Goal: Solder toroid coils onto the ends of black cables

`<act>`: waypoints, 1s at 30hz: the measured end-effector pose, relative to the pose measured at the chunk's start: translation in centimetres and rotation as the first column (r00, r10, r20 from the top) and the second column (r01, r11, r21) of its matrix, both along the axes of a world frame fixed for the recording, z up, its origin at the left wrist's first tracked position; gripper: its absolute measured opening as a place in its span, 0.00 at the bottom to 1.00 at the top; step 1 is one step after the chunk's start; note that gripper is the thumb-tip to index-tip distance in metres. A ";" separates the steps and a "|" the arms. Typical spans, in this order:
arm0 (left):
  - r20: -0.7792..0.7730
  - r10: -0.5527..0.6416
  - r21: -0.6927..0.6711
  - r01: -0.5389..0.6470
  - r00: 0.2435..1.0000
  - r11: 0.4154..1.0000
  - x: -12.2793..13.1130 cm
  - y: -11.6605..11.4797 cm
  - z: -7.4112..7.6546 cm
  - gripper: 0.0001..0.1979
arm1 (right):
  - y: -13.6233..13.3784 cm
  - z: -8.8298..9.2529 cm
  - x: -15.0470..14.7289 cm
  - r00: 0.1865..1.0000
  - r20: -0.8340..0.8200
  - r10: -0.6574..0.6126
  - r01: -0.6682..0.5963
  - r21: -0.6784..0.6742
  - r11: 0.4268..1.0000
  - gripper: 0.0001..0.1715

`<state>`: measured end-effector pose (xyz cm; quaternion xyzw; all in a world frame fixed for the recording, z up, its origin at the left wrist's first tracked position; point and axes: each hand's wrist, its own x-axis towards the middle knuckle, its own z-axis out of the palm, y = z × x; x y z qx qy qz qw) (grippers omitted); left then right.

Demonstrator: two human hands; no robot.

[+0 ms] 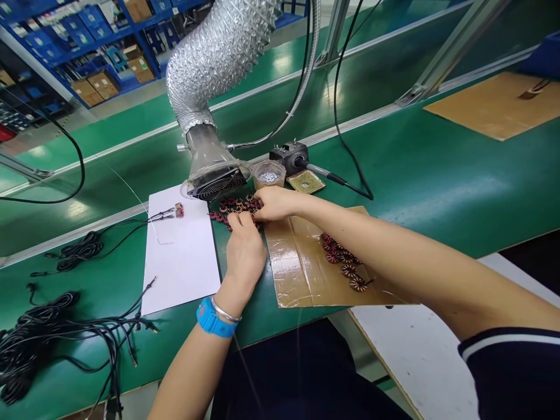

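Several small black rings wound with red and copper wire (238, 205) lie in a cluster on the green table, under both hands. My left hand (246, 248), with a blue band and a silver bangle at the wrist, is closed at the cluster's front edge; what its fingertips hold is hidden. My right hand (275, 203) reaches over the cluster's right side, fingers pressed together, and its fingertips are too hidden to show what they grip. More wound rings (349, 270) lie on a brown taped cardboard sheet (297, 286), below my right forearm.
A fume hood on a silver duct (216, 52) hangs behind the hands. A cup (269, 173), a soldering iron (321, 170) and its station (289, 154) stand behind. White paper (184, 268) and black cables (44, 326) lie left; another cardboard sheet (490, 111) lies far right.
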<state>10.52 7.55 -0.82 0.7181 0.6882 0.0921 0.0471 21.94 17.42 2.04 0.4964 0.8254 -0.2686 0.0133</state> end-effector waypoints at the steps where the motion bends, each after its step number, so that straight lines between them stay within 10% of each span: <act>1: 0.008 -0.028 -0.009 0.028 1.000 1.000 0.2 -0.4 0.1 0.15 | -0.2 0.3 0.2 1.000 -0.007 -0.011 0.012 0.020 1.000 0.20; 10: 0.313 -0.335 -0.181 0.402 0.889 0.898 2.5 -3.7 0.3 0.28 | -10.3 3.7 10.8 0.975 -0.136 -0.174 0.200 0.209 0.957 0.27; 17: 0.323 -0.380 -0.277 0.471 0.867 0.838 5.4 -4.2 -0.2 0.49 | -18.9 -1.5 17.1 0.851 -0.165 -0.499 0.489 -0.100 0.867 0.64; 23: 0.302 -0.376 -0.276 0.457 0.876 0.845 7.6 -4.2 -0.7 0.53 | -17.9 -3.7 15.5 0.806 -0.188 -0.562 0.529 -0.199 0.825 0.73; 30: 0.353 -0.358 -0.227 0.451 0.864 0.863 8.6 -3.9 -1.3 0.48 | -14.9 -3.7 15.4 0.911 -0.088 -0.404 0.385 -0.175 0.906 0.77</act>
